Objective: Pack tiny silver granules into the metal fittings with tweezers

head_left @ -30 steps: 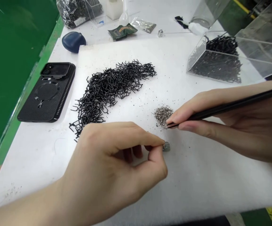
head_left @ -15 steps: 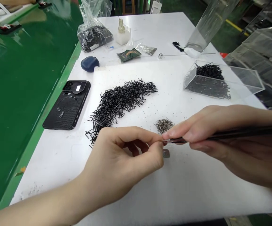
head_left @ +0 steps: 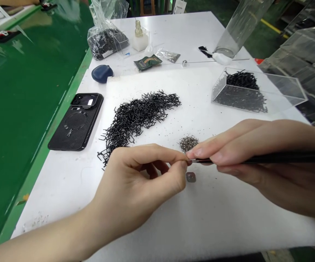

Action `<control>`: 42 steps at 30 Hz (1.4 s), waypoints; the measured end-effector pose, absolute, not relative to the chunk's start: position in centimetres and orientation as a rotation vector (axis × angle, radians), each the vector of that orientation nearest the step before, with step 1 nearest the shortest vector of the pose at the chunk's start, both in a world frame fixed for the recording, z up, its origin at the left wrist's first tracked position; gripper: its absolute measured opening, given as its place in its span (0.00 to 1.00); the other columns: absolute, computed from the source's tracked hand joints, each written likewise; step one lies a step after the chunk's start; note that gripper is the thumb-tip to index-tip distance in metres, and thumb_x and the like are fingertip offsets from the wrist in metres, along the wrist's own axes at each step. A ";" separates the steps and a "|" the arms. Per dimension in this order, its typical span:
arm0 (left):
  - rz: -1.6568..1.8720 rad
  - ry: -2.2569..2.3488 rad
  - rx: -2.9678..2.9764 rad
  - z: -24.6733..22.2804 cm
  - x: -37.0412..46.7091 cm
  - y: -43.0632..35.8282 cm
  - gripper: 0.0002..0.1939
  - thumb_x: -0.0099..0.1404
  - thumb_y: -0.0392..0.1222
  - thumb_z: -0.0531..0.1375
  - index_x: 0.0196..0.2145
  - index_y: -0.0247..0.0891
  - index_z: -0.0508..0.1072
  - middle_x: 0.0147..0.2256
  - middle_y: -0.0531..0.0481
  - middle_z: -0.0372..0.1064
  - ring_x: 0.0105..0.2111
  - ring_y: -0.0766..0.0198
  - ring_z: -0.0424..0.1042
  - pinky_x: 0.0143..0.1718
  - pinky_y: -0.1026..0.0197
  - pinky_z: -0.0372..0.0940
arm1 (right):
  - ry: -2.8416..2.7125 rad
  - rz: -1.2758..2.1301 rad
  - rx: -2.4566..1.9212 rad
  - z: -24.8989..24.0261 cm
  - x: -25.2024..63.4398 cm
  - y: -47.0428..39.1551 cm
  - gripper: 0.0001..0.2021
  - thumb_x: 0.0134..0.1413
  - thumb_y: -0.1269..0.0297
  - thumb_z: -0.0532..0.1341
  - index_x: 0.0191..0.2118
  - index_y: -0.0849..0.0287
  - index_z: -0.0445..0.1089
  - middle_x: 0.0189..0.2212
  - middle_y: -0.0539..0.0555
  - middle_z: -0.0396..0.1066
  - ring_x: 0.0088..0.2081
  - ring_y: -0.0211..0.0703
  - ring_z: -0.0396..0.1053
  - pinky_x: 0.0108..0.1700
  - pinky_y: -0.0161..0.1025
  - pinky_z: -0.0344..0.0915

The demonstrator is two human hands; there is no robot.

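Observation:
My left hand (head_left: 143, 182) is pinched, thumb against index finger, on something too small to make out. My right hand (head_left: 258, 156) is closed on a thin dark tool (head_left: 283, 157), whose metal tip reaches my left fingertips. Both hands meet just in front of a small pile of tiny metallic bits (head_left: 189, 143). Right below the fingertips lies a small rounded reddish-grey piece (head_left: 191, 177). A curved heap of short bent black pieces (head_left: 141, 116) spreads behind my left hand on the white mat (head_left: 201, 87).
A black phone (head_left: 77, 122) and a dark blue case (head_left: 102, 74) are at the left. A clear box of black pieces (head_left: 241, 91) stands at the right. Farther back are a bagged black bundle (head_left: 106, 42), a small bottle (head_left: 140, 38), a green packet (head_left: 148, 62) and a clear cylinder (head_left: 236, 31).
The view has shifted slightly. Both hands keep nearly the same pose, and the dark tool lies a little more level between them.

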State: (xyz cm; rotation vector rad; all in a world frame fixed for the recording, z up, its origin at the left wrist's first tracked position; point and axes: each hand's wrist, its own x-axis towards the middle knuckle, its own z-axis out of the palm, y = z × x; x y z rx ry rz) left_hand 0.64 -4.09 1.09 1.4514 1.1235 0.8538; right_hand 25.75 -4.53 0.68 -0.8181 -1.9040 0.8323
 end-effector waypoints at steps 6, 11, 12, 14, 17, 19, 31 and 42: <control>0.835 1.155 1.482 1.2 0.7 -4.0 0.07 0.64 0.37 0.74 0.30 0.40 0.93 0.28 0.47 0.89 0.22 0.64 0.77 0.21 0.68 0.71 | -1.911 0.816 -0.819 1.0 25.6 -4.3 0.17 0.66 0.83 0.76 0.46 0.48 0.87 0.43 0.47 0.94 0.45 0.44 0.94 0.49 0.29 0.89; 0.839 1.161 1.522 1.4 0.9 -4.0 0.07 0.63 0.36 0.73 0.28 0.39 0.92 0.27 0.47 0.88 0.21 0.64 0.77 0.20 0.67 0.70 | -1.911 0.837 -0.856 0.7 25.7 -4.2 0.15 0.67 0.78 0.77 0.46 0.44 0.87 0.42 0.46 0.94 0.44 0.47 0.94 0.47 0.35 0.91; 0.838 1.160 1.527 1.5 1.0 -4.0 0.07 0.63 0.35 0.72 0.29 0.39 0.92 0.27 0.47 0.88 0.21 0.64 0.77 0.20 0.67 0.70 | -1.907 0.848 -0.861 0.7 25.7 -4.3 0.14 0.67 0.76 0.78 0.45 0.43 0.87 0.42 0.45 0.94 0.44 0.48 0.94 0.46 0.37 0.91; 0.845 1.166 1.538 1.5 1.0 -4.0 0.07 0.63 0.35 0.72 0.29 0.40 0.92 0.28 0.47 0.89 0.22 0.63 0.78 0.20 0.66 0.71 | -1.858 0.862 -0.881 0.7 25.6 -4.3 0.14 0.66 0.75 0.79 0.44 0.42 0.87 0.41 0.46 0.93 0.43 0.50 0.94 0.45 0.40 0.92; 0.906 1.193 1.618 1.5 0.9 -4.1 0.08 0.61 0.33 0.72 0.30 0.40 0.93 0.25 0.51 0.84 0.21 0.67 0.75 0.21 0.68 0.68 | -1.759 0.846 -0.928 0.7 25.9 -4.2 0.12 0.66 0.73 0.81 0.43 0.43 0.88 0.41 0.48 0.92 0.42 0.50 0.92 0.43 0.43 0.91; 0.941 1.219 1.744 1.3 0.9 -4.1 0.10 0.61 0.31 0.69 0.31 0.39 0.94 0.20 0.56 0.73 0.19 0.71 0.67 0.20 0.69 0.62 | -1.765 0.855 -0.918 0.6 26.3 -4.0 0.10 0.68 0.70 0.81 0.44 0.44 0.89 0.42 0.49 0.91 0.41 0.50 0.92 0.44 0.44 0.92; 0.807 1.114 2.240 0.4 0.5 -5.3 0.15 0.70 0.29 0.66 0.39 0.37 0.96 0.20 0.58 0.67 0.17 0.75 0.58 0.19 0.67 0.54 | -2.054 1.102 -0.773 1.1 27.1 -1.8 0.07 0.71 0.70 0.77 0.42 0.48 0.87 0.37 0.47 0.91 0.38 0.43 0.91 0.41 0.33 0.88; 0.757 1.115 2.256 0.3 0.5 -5.5 0.14 0.70 0.29 0.66 0.37 0.39 0.93 0.21 0.58 0.70 0.17 0.74 0.60 0.19 0.67 0.55 | -2.069 1.139 -0.835 0.8 26.9 -2.3 0.06 0.70 0.67 0.78 0.41 0.45 0.87 0.36 0.43 0.91 0.34 0.43 0.89 0.37 0.36 0.86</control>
